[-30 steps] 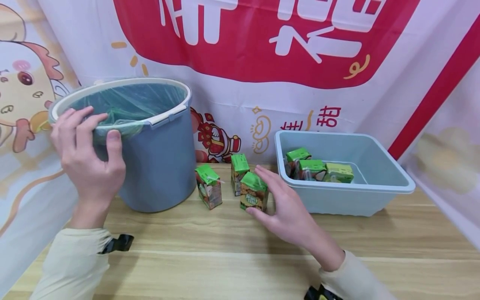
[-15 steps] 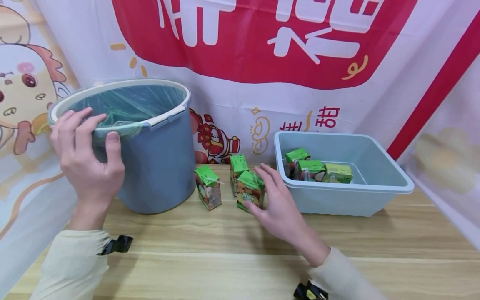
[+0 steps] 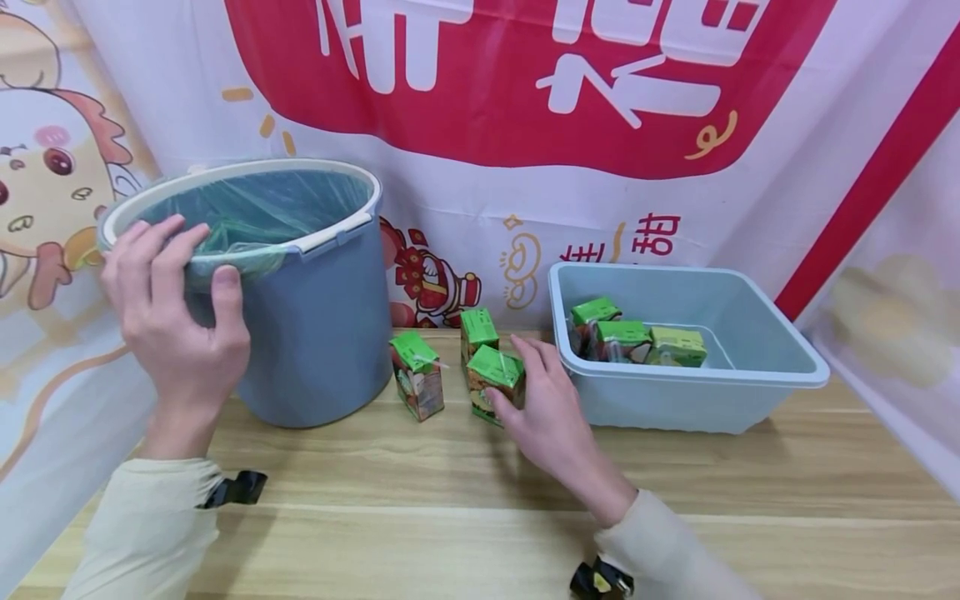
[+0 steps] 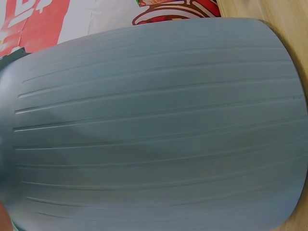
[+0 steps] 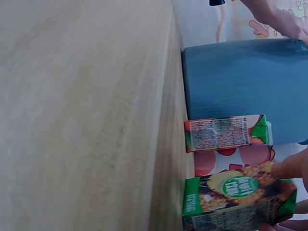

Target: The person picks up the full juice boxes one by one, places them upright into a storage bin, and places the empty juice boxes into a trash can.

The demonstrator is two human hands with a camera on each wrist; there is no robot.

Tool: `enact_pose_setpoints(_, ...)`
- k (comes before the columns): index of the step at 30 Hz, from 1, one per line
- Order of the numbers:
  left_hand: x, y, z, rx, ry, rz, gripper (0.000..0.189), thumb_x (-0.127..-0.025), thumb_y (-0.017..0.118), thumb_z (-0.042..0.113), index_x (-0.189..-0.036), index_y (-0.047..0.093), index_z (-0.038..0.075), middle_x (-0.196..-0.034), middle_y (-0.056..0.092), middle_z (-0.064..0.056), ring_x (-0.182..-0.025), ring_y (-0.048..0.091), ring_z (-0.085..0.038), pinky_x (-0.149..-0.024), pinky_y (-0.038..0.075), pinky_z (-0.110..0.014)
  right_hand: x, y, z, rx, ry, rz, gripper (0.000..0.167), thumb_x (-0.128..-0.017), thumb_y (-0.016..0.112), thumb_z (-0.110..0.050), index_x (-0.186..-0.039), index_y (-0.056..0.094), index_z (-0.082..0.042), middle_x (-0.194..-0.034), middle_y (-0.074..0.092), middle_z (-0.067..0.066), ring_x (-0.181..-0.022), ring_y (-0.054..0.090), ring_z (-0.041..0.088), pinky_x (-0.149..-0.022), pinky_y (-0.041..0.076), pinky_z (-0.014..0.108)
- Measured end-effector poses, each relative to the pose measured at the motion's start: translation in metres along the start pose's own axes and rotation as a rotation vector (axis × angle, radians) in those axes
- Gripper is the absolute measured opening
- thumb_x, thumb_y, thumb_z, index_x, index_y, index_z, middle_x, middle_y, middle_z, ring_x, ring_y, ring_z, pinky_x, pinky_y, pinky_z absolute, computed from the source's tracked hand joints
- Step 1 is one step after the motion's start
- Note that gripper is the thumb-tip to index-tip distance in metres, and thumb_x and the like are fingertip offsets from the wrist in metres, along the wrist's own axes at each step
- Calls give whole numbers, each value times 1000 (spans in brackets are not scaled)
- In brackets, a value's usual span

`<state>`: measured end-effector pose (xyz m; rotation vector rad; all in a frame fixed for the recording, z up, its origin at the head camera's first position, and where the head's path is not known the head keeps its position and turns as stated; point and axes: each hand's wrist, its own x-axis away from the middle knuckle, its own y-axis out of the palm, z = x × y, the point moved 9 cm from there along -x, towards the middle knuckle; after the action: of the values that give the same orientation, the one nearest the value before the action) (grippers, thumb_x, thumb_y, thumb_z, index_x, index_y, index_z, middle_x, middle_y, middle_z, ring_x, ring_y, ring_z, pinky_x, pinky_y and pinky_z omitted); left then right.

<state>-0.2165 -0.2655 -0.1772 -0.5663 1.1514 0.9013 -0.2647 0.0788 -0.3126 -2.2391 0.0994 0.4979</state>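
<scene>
My left hand [image 3: 176, 321] grips the near rim of a blue bin [image 3: 322, 333], with fingers over the edge and the thumb outside. A greenish plastic liner [image 3: 255, 208] hangs inside. My right hand [image 3: 551, 417] holds a green-topped juice box [image 3: 495, 367] from its right side, thumb on the printed front; some fingers are hidden behind it. In the right wrist view that juice box [image 5: 236, 192] lies between thumb and fingers. Another juice box [image 3: 477, 325] stands just behind it. A third juice box [image 3: 418, 379] with a straw stands nearer the bin.
A light blue tub [image 3: 675, 404] stands to the right, with several juice boxes [image 3: 624, 333] at its left end. Behind everything hangs a printed cloth [image 3: 480, 133]. All stands on a wooden table [image 3: 420, 517].
My right hand has moved left, and its thumb has come onto the front of the juice box. That box has shifted slightly left and turned. My left hand has stayed on the bin rim.
</scene>
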Motion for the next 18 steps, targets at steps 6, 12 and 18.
enact_pose_setpoints(6, 1, -2, -2, 30, -3, 28, 52, -92, 61, 44, -122, 77, 5, -136, 72, -16, -141, 55, -29, -129, 30, -44, -1, 0, 3, 0, 17, 32, 65, -91, 85, -25, -148, 59, -6, -135, 70, 16, -121, 69, 33, -102, 58, 49)
enact_pose_setpoints(12, -1, -4, -5, 17, -16, 26, 50, -92, 64, 46, -121, 80, 9, -137, 73, -12, -142, 56, -27, -128, 32, -44, -3, -4, -5, -7, -12, 28, 55, -90, 84, -26, -140, 67, -9, -130, 73, 13, -114, 72, 28, -94, 62, 45)
enact_pose_setpoints(18, -2, -5, -6, 13, -22, 25, 50, -91, 64, 47, -120, 80, 9, -137, 74, -11, -142, 57, -26, -128, 33, -44, -7, -14, -21, -71, -52, 46, 53, -88, 85, -26, -136, 70, -7, -124, 75, 14, -101, 73, 25, -79, 64, 34)
